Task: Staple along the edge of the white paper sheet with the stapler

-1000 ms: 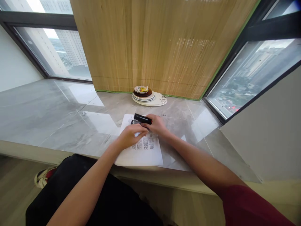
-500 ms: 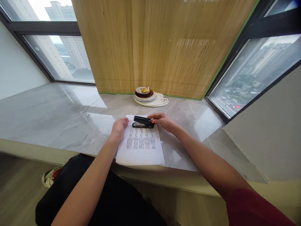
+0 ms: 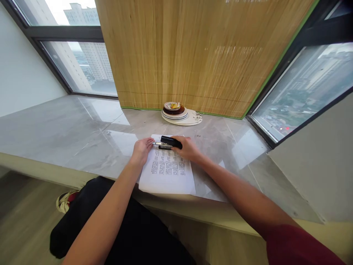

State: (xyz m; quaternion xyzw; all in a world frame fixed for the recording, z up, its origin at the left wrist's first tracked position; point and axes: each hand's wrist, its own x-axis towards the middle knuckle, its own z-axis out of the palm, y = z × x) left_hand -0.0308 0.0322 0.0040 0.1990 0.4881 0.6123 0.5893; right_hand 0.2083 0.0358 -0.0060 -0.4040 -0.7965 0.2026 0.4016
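Observation:
A black stapler [image 3: 172, 141] is in my right hand [image 3: 187, 147], whose fingers wrap round its right end above the printed paper [image 3: 167, 184]. The top arm of the stapler is raised from its base. A thin silver strip [image 3: 157, 143] sticks out of its left side, toward my left hand [image 3: 142, 150]. My left hand rests by the upper left edge of the paper with its fingers stretched out. Its fingertips are at the end of the silver strip; whether they touch it I cannot tell.
Behind the paper, a stack of plates [image 3: 174, 113] stands on the grey marble sill [image 3: 82, 140], with an oval white plate [image 3: 195, 118] under it. A bamboo blind [image 3: 187, 55] hangs at the back, between two windows. The paper reaches the sill's front edge.
My right hand has closed round the stapler's right end. The silver strip now sticks out on the left. My left fingers have come to the strip's end. The view has shifted slightly.

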